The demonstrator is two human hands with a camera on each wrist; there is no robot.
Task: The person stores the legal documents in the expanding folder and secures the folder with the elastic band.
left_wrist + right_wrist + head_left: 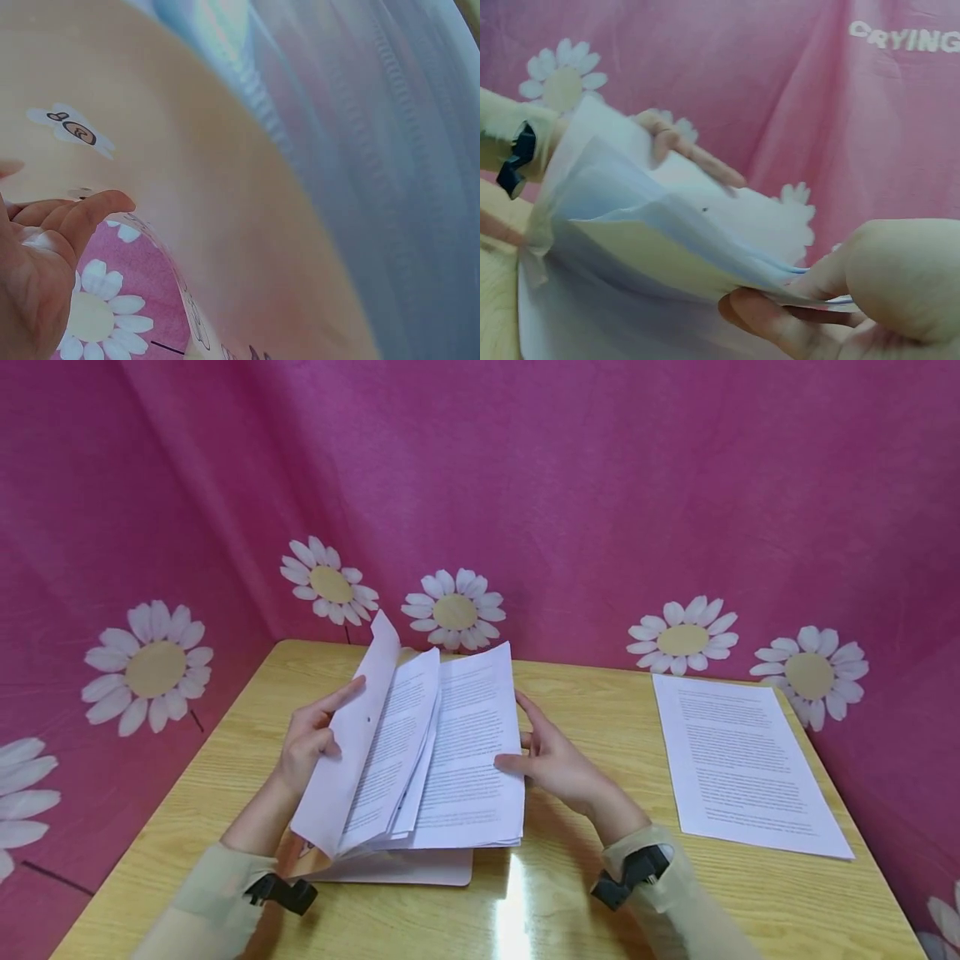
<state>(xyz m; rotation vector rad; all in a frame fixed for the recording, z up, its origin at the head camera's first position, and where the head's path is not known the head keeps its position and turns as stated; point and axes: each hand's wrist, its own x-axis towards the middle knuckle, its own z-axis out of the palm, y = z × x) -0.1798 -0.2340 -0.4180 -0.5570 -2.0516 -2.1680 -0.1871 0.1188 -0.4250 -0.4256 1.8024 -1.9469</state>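
Observation:
A folder stands partly lifted above the table, its front cover (360,735) pale inside and beige with small cartoon prints (79,133) outside. My left hand (307,743) holds that cover by its left edge, thumb on the inner face. Printed sheets (468,760) fan out to the right of the cover. My right hand (558,764) pinches their right edge, the thumb on top and fingers beneath; the right wrist view shows the layered edges (780,281) in its grip. Below the sheets, the folder's back cover (405,870) shows near the table.
A loose printed sheet (750,768) lies at the right side of the wooden table (592,702). A pink curtain with white daisies (525,485) hangs behind and at both sides. Each wrist carries a black camera mount (633,872).

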